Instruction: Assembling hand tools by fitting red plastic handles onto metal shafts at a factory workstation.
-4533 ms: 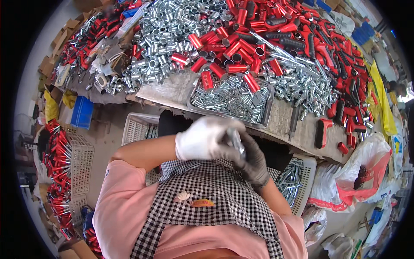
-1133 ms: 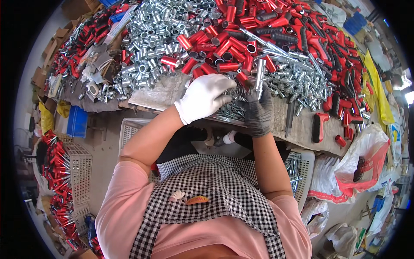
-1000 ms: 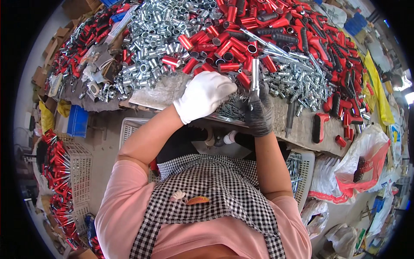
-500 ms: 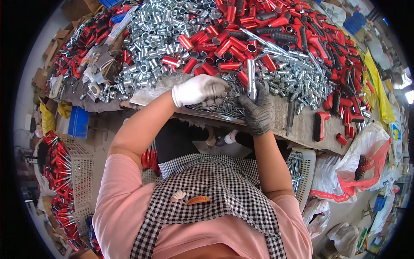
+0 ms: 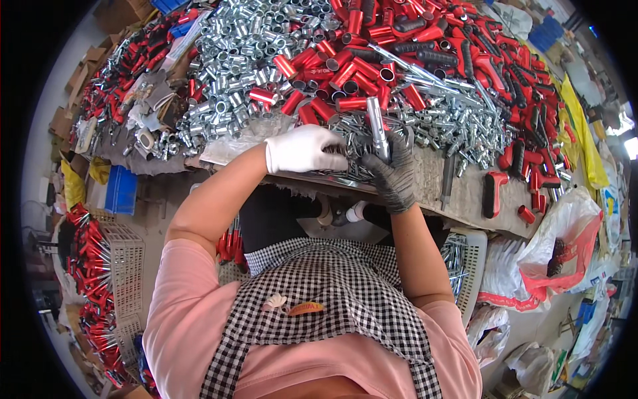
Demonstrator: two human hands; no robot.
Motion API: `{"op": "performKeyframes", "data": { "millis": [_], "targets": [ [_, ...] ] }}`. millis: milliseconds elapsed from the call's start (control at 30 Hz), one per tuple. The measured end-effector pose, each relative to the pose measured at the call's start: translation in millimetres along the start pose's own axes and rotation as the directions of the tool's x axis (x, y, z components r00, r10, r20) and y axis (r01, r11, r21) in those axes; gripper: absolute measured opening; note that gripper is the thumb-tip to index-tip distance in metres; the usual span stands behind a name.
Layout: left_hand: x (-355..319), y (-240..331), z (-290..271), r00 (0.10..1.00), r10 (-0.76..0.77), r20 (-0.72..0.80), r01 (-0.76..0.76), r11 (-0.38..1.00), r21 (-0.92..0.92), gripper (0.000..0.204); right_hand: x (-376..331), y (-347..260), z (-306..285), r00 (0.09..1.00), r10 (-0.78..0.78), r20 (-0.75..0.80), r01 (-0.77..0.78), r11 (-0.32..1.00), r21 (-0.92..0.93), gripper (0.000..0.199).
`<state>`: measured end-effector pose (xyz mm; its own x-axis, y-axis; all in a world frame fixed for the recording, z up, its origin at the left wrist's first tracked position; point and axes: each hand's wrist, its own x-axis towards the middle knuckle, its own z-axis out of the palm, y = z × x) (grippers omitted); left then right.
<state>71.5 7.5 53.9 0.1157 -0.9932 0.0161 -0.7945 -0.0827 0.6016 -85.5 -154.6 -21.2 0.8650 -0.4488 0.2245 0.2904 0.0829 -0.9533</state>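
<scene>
My left hand (image 5: 302,150), in a white glove, is at the table's near edge with its fingers curled over a pile of small metal pins (image 5: 359,171). Whatever lies between those fingertips is hidden. Close beside it, my right hand (image 5: 397,176), in a grey glove, is closed round the lower end of a shiny metal tube (image 5: 377,126). The tube stands up from the grip, leaning slightly left at its top. Just beyond both hands lie loose red sleeves (image 5: 323,110).
Silver metal collars (image 5: 246,60) are heaped at the back left. Red-and-black handles (image 5: 492,73) cover the right side. A flat dark bar (image 5: 448,179) and a single handle (image 5: 493,194) lie near the front edge. Plastic crates (image 5: 125,266) stand below.
The metal tube has come down and left, and its top now tilts left. My right hand has turned slightly with it. My left hand has shifted slightly, its fingers lower among the pins.
</scene>
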Motion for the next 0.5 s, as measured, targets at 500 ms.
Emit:
{"op": "performKeyframes", "data": {
  "millis": [500],
  "targets": [
    [-1.5,19.7,9.1,0.884,0.373,-0.282,0.022,0.569,0.822,0.025,2.4,-14.5,-1.4,0.971,0.237,0.04,-0.238,0.931,0.276,0.058]
  ]
}}
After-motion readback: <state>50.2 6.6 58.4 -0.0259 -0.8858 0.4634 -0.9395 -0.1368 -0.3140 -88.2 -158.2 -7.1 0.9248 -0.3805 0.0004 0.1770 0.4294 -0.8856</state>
